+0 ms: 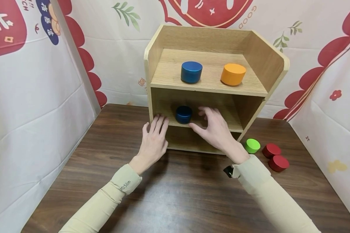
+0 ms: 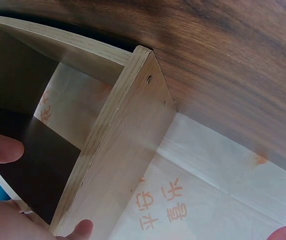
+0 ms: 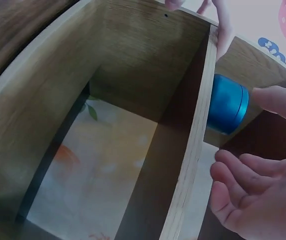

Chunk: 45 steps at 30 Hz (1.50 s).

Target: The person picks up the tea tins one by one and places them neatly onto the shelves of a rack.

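A dark blue round tin (image 1: pixel 183 115) stands on the middle board of a wooden shelf unit (image 1: pixel 208 92). My right hand (image 1: pixel 215 131) is beside it, fingers apart and loosely bent. In the right wrist view, the thumb (image 3: pixel 275 101) points at the blue tin (image 3: pixel 227 104); I cannot tell whether it touches. My left hand (image 1: pixel 154 142) rests at the left front of that board, its fingers extended over the edge. The left wrist view shows its thumb (image 2: pixel 3 148) by the lower compartment and another fingertip (image 2: pixel 84 228) outside the side panel (image 2: pixel 125 130).
Another blue tin (image 1: pixel 191 72) and an orange tin (image 1: pixel 233 74) stand on the top board. On the brown table (image 1: pixel 175 194), right of the unit, are a light green tin (image 1: pixel 252 146) and two red tins (image 1: pixel 271 150). A printed white cloth (image 1: pixel 113 64) hangs behind.
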Available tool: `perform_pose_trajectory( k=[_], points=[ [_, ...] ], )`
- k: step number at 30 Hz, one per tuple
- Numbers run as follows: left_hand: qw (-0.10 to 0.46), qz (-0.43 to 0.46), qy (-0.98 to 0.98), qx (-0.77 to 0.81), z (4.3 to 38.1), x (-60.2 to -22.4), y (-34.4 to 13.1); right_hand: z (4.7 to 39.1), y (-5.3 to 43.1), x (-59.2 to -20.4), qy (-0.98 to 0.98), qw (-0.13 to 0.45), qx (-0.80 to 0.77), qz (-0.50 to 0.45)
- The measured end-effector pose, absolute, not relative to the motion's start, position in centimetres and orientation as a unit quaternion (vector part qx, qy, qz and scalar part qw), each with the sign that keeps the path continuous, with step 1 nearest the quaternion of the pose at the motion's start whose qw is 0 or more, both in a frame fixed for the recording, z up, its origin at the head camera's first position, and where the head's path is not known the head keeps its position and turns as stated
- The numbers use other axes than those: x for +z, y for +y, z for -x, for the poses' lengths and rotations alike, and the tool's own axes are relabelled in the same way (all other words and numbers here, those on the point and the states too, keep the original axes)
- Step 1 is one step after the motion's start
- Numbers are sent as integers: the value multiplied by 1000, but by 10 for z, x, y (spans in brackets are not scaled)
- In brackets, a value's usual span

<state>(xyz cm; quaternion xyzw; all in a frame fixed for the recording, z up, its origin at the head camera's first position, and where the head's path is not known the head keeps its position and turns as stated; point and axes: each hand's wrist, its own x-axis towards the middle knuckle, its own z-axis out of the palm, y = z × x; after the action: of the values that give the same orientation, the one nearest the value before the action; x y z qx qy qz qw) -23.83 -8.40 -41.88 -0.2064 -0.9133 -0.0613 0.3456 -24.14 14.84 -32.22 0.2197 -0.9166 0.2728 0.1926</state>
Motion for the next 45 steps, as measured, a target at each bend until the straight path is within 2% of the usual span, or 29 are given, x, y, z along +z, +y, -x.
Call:
perform_pose_trajectory(
  k=[12,20,24,27,36,45],
  points=[
    [347,208,-912,-67,237,-421,-85,214,199,-346,-895,281,265,-225],
    [347,208,-912,-66,237,-421,-85,202,253,-377,-856,385,239,-249],
    [346,207,-913,-66,238,-420,-85,203,281,-393,-864,398,219,-216],
    [345,207,-913,-65,237,-419,-85,207,300,-405,-893,372,198,-159],
    [345,210,-913,-56,237,-418,-85,218,332,-429,-969,169,178,26],
    [348,211,-912,-57,239,-419,-85,234,338,-437,-973,110,175,106]
  ],
)
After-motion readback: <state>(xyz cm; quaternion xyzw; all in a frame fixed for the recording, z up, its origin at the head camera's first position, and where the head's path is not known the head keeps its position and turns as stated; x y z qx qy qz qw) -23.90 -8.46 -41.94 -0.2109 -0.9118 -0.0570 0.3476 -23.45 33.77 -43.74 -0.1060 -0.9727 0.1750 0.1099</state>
